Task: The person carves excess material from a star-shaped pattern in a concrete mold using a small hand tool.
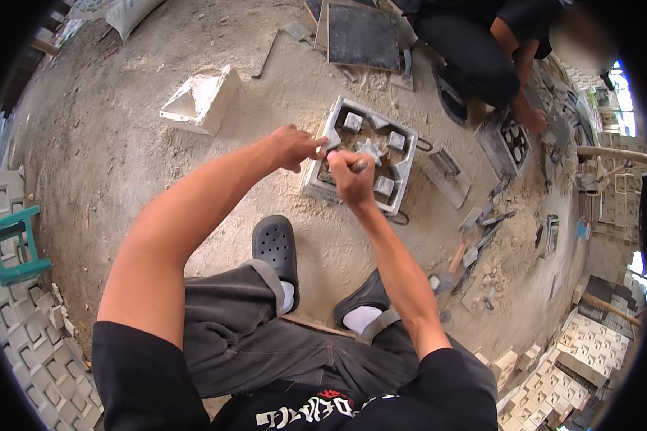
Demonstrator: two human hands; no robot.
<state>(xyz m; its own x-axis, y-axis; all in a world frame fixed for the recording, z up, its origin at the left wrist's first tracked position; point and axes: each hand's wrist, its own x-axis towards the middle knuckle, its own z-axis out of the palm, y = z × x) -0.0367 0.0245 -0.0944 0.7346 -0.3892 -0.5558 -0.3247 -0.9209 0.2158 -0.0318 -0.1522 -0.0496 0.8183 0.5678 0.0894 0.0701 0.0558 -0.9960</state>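
A square grey metal block mould (413,159) lies on the ground in front of me, with a star-shaped piece (370,149) in its middle and small square cores around it. Sandy material fills the gaps between them. My right hand (352,178) is closed round a tool with a round handle (359,166), over the mould's near left part; the tool's working end is hidden. At the mould's left wall, my left hand (295,147) has its fingers stretched toward the rim. Whether they touch it I cannot tell.
A white hollow block (201,100) stands beyond my left arm. A flat trowel (446,176) lies right of the mould, near a hammer (461,248) and other tools. Another person (474,50) crouches at the far right by a second mould (507,144). A green stool (18,244) is left.
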